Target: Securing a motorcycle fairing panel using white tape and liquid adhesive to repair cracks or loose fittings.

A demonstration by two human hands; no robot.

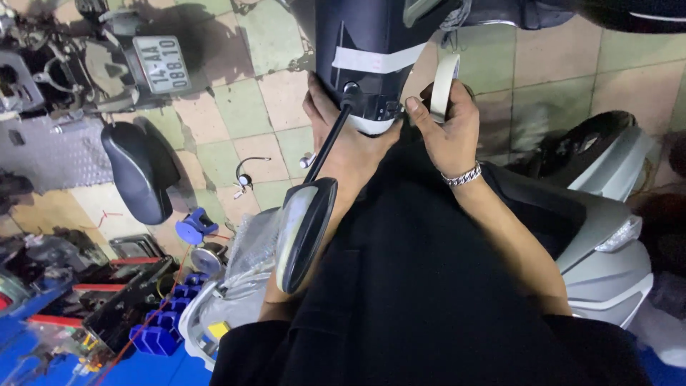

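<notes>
Here, two hands at one dark scooter panel (364,50), near top centre of view. Left hand (343,136) pressed flat against panel's lower edge, fingers spread on its underside, closed on nothing discernible. Right hand (446,129) wrapped around one tape roll (444,86), pale, held on edge just beside panel, thumb (418,113) laid near panel's lower rim. One strip of tape (379,61) stuck across panel face; one further white patch at panel's bottom edge, between both hands. One metal bracelet (462,175) on right wrist. One mirror (304,236) on a black stem (330,143), stem rising to panel beside left hand, mirror head hanging below over left forearm. Black clothing filling lower centre. One grey scooter body (607,236) at right, partly hidden behind right forearm. One black seat (139,168) on tiled floor (236,107) at left; one parked motorbike rear with one plate (163,64) at upper left. Several blue bins (161,332) at lower left, exact count not discernible.
</notes>
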